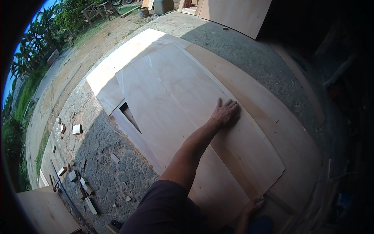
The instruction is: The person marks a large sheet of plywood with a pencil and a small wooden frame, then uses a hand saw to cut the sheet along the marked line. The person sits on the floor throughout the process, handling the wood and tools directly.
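Observation:
A light plywood panel (156, 85) lies over larger plywood sheets (288, 144) on the ground. My left hand (226, 112) rests palm down on it near its right long edge, fingers spread. A lengthwise line runs down the panel, and a darker brown strip (233, 163) shows below my left hand. Close to me, my right hand (254, 205) is closed at the panel's near edge, beside a corner. A small pale bit shows at its fingertips, too small to name. A dark narrow gap (130, 116) opens along the panel's left side.
Several wood offcuts (87, 189) are scattered on cracked concrete to the left, beside a long dark bar (68, 199). Another board (43, 210) lies at lower left. A large plywood sheet (237, 15) leans at the back. A bucket (143, 12) stands far off.

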A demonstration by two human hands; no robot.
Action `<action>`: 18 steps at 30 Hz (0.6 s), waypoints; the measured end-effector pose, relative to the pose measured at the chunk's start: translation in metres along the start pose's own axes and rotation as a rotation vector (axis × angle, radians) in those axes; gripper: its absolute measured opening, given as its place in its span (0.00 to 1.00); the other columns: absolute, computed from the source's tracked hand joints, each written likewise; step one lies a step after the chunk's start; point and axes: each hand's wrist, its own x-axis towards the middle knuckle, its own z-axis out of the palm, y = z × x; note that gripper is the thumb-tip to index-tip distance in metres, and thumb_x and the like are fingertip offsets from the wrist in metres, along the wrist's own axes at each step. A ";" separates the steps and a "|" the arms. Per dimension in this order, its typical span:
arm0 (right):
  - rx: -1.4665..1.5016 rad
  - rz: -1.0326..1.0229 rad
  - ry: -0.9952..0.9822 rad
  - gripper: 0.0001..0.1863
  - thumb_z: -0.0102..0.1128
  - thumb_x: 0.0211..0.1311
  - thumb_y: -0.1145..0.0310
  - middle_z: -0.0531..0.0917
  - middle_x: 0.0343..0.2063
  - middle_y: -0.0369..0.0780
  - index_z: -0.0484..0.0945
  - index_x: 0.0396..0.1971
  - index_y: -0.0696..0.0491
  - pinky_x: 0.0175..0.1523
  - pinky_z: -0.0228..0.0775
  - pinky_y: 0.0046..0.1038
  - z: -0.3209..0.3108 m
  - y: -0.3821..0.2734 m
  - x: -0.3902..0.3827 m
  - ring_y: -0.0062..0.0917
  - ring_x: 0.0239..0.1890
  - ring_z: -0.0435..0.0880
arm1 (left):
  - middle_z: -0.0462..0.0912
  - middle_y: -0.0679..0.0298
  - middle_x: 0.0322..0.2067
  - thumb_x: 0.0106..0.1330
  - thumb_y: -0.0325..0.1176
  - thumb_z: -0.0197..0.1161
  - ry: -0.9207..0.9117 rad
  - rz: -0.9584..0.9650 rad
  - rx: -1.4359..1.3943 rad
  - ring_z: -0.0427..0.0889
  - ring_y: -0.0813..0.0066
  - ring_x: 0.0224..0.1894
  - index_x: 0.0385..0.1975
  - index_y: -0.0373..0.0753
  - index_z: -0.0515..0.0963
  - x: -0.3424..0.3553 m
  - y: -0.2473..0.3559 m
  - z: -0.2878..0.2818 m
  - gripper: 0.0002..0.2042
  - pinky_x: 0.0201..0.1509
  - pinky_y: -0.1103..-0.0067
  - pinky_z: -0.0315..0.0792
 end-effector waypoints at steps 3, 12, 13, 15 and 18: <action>-0.065 0.005 0.003 0.17 0.47 0.76 0.66 0.82 0.42 0.57 0.75 0.48 0.67 0.49 0.74 0.40 0.000 -0.006 0.001 0.48 0.45 0.83 | 0.59 0.61 0.74 0.70 0.48 0.58 0.085 0.017 -0.039 0.53 0.58 0.77 0.69 0.43 0.63 -0.004 -0.017 0.005 0.31 0.78 0.50 0.46; -0.015 0.199 -0.134 0.19 0.47 0.76 0.61 0.82 0.45 0.54 0.75 0.49 0.64 0.54 0.72 0.38 -0.021 -0.069 -0.005 0.45 0.48 0.82 | 0.58 0.56 0.74 0.73 0.57 0.52 0.121 -0.321 0.150 0.50 0.52 0.78 0.71 0.49 0.65 -0.120 -0.036 -0.048 0.31 0.78 0.50 0.41; -0.088 0.259 -0.167 0.19 0.47 0.76 0.59 0.82 0.45 0.53 0.75 0.50 0.61 0.54 0.71 0.37 -0.024 -0.074 -0.002 0.42 0.48 0.82 | 0.56 0.54 0.75 0.72 0.59 0.51 0.095 -0.386 0.153 0.47 0.51 0.78 0.73 0.51 0.63 -0.129 -0.034 -0.054 0.32 0.77 0.46 0.39; -0.071 0.333 -0.248 0.18 0.48 0.76 0.59 0.83 0.44 0.51 0.77 0.49 0.59 0.54 0.72 0.36 -0.030 -0.077 0.005 0.45 0.48 0.83 | 0.51 0.52 0.76 0.70 0.62 0.52 0.051 -0.496 0.219 0.44 0.48 0.79 0.73 0.55 0.61 -0.137 -0.028 -0.057 0.34 0.76 0.45 0.37; -0.002 0.228 -0.248 0.12 0.58 0.70 0.65 0.82 0.28 0.45 0.79 0.40 0.59 0.41 0.73 0.31 -0.042 -0.073 0.017 0.31 0.31 0.81 | 0.48 0.55 0.77 0.70 0.65 0.50 -0.035 -0.535 0.242 0.41 0.49 0.79 0.75 0.58 0.58 -0.131 -0.028 -0.060 0.36 0.76 0.44 0.37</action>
